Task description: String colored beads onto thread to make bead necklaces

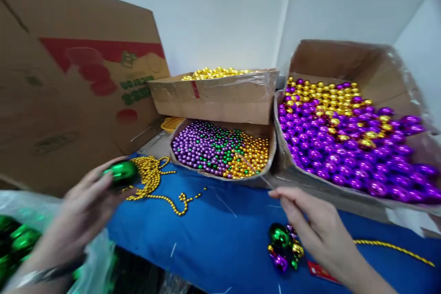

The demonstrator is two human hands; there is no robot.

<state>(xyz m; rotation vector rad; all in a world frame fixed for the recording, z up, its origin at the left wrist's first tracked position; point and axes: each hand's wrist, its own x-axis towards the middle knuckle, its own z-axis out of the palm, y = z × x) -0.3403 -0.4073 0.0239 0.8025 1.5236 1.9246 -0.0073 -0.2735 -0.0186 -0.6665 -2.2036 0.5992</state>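
Presently the left hand curls around a shiny green ball, held between thumb and fingers, with gold bead strands just beyond on the blue cloth. The right hand pinches a thin thread at its fingertips; a cluster of coloured balls lies just beside it. Farther out, an open box holds purple, green and gold beads.

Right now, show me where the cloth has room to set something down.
The middle of the blue cloth, between the gold beads and the ball cluster, is bare but for thread scraps. Crowded: around the cluster, with the right hand and red card close by.
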